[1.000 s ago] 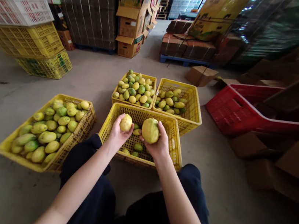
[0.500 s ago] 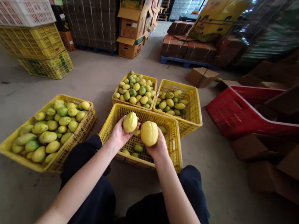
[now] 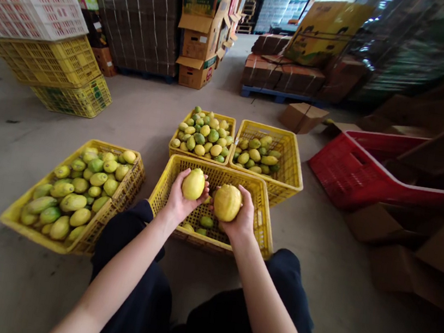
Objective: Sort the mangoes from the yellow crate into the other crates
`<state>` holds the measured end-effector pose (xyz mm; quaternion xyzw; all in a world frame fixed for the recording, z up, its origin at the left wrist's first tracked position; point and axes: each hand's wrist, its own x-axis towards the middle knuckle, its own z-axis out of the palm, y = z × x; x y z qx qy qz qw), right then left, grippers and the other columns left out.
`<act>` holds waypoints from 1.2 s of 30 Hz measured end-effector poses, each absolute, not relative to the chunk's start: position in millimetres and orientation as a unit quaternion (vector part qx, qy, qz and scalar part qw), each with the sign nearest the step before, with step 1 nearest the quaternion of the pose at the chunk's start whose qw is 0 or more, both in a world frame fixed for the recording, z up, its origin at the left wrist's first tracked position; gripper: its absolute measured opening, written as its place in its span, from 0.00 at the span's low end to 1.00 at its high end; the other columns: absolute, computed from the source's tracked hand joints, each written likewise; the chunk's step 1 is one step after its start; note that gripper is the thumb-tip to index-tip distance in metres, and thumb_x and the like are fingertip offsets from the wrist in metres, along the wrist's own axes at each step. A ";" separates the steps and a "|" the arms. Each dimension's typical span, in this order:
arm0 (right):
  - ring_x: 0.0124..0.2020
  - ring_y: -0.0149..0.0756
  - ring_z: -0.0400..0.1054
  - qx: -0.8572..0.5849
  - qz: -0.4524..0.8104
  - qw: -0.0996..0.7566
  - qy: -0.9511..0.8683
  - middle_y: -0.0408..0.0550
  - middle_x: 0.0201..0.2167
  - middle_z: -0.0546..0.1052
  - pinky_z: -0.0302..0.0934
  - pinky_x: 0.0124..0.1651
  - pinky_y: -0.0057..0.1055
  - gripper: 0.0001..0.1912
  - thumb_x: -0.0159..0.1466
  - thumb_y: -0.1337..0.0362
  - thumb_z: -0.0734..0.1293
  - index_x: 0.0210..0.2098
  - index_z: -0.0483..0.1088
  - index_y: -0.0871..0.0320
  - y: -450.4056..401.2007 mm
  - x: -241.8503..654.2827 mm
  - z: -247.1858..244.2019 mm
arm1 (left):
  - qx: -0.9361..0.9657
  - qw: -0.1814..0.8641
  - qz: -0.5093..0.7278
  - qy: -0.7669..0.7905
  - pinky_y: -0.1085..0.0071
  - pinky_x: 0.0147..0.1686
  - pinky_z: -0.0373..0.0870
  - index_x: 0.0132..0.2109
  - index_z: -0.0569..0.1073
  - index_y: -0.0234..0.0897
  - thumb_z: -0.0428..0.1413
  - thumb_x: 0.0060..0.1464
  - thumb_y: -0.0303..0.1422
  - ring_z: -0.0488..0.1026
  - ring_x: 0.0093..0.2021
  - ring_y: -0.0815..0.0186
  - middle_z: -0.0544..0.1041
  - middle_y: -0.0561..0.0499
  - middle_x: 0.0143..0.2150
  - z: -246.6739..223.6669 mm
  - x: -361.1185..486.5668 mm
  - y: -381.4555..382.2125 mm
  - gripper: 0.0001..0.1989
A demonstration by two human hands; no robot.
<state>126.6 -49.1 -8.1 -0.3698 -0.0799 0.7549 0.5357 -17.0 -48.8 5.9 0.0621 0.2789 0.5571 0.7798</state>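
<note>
My left hand (image 3: 181, 199) is closed around a smooth yellow lemon (image 3: 193, 184), held upright with its tip up. In my right hand (image 3: 244, 216) is a bigger, rounder yellow lemon (image 3: 227, 202) with a ridged, bumpy skin. Both hands are side by side over a yellow plastic crate (image 3: 265, 225) between my knees, the two lemons apart from each other. A few greenish lemons (image 3: 206, 221) lie low in that crate, partly hidden by my hands and wrists.
Left of my knee stands a yellow crate (image 3: 127, 197) heaped with lemons. Behind the near crate are a full crate (image 3: 200, 155) and a partly filled crate (image 3: 294, 168). A red crate (image 3: 340, 161) and cardboard boxes (image 3: 387, 223) lie right. Crates (image 3: 54, 63) are stacked at left.
My right hand has moved slightly right and down, turning its lemon so that more ridges show. The gap between the two lemons is wider. My left hand has barely moved.
</note>
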 end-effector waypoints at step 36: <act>0.33 0.46 0.75 -0.285 0.783 0.552 -0.029 0.55 0.30 0.79 0.73 0.34 0.44 0.14 0.59 0.61 0.60 0.40 0.69 0.62 -47.9 129.2 -12.2 | 0.032 0.762 0.562 0.320 0.70 0.28 0.76 0.45 0.73 0.27 0.47 0.57 0.35 0.76 0.28 0.64 0.77 0.44 0.30 7.2 -17.6 -49.2 0.16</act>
